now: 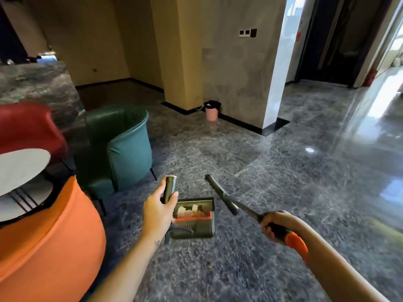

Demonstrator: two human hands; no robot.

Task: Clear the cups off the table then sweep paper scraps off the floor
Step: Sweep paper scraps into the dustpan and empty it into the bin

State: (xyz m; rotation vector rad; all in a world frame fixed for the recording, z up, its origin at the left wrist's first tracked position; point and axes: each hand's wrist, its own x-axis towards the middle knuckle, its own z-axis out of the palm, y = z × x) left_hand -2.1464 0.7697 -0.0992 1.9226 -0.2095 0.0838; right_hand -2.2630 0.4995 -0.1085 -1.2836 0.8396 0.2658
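My left hand (158, 211) grips the upright dark handle (169, 189) of a dustpan. The dark green dustpan (194, 227) hangs just above the grey marble floor, and white paper scraps (188, 208) lie inside it near its comb teeth. My right hand (273, 223) is closed around the broom handle, black with an orange end (296, 243). The broom's dark head (220, 194) points away to the upper left, right of the dustpan. A round white table (19, 168) sits at the left edge with no cups visible on it.
An orange chair (43, 243) fills the lower left, with a teal chair (128, 149) and a red chair (28, 127) beyond it. A pink bin (211, 113) with a black liner stands against the wall pillar. Glossy floor stretches to the right toward a doorway.
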